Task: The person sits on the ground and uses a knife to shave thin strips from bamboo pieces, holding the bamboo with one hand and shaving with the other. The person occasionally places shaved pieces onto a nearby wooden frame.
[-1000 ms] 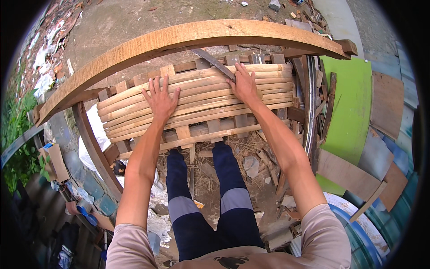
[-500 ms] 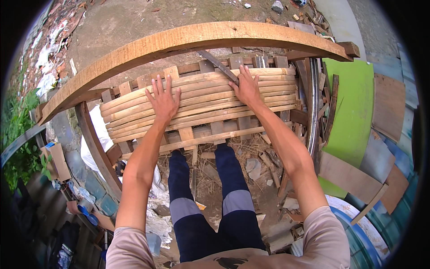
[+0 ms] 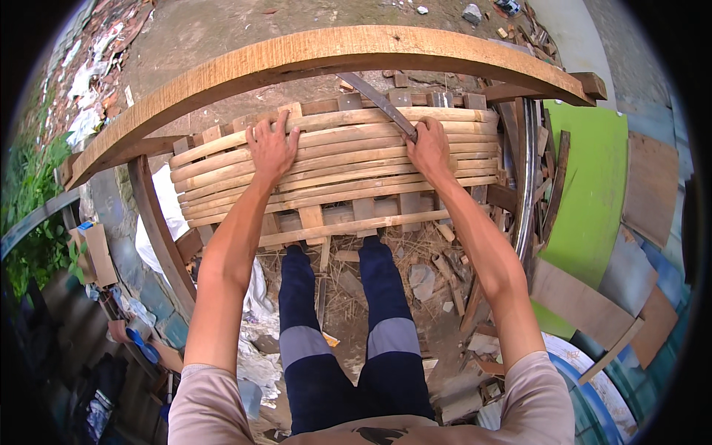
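Bamboo slats (image 3: 348,141) lie side by side across a wooden frame, with a separate slat (image 3: 400,220) nearer my legs. My left hand (image 3: 273,154) rests on the left part of the slats, its fingers bent over one near the far edge and the thumb apart. On the right part, my right hand (image 3: 430,148) is closed round the near end of a long, flat, dark metal blade (image 3: 380,102). The blade slants away to the left over the slats, and its far end passes under the curved front beam (image 3: 334,50). The hand hides its near end.
Upright wooden posts (image 3: 162,222) support the beam at the sides. Beyond the right side stand a green panel (image 3: 586,178) and brown boards (image 3: 649,178). Wood scraps (image 3: 452,282) and dry straw litter the ground round my legs. Plants (image 3: 37,185) grow at the left.
My right hand has shifted right along the slats with the blade. My left hand's fingers, stretched out before, are now bent over the slats. The view has tilted slightly.
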The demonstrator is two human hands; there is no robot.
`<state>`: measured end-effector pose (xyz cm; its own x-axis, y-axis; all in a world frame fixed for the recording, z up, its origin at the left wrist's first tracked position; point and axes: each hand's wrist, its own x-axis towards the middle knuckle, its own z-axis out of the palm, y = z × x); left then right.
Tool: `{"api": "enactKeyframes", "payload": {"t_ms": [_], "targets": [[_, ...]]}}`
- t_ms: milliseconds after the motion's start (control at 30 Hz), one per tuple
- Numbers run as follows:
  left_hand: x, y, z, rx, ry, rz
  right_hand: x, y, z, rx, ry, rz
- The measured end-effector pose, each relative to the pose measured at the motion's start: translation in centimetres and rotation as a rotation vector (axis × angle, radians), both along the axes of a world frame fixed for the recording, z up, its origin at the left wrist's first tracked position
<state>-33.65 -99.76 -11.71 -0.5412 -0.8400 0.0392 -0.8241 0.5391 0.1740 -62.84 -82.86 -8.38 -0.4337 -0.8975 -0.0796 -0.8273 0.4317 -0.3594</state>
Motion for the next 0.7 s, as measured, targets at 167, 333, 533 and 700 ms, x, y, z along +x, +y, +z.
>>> {"api": "enactKeyframes", "payload": {"t_ms": [167,333,533,700], "targets": [[-0.3,0.5,0.6,0.021,-0.030,0.014,-0.5,-0.3,0.4,0.109,0.062,-0.014],[-0.1,0.9,0.7,0.051,-0.046,-0.004,0.0,-0.5,0.6,0.144,0.067,-0.083],[0.2,1.9,-1.0,-0.046,-0.092,0.050,-0.2,-1.1,0.3,0.168,0.021,-0.107],[0.6,0.4,0.3,0.081,-0.107,0.054,-1.0,-1.8,0.8,0.114,0.032,-0.085]]}}
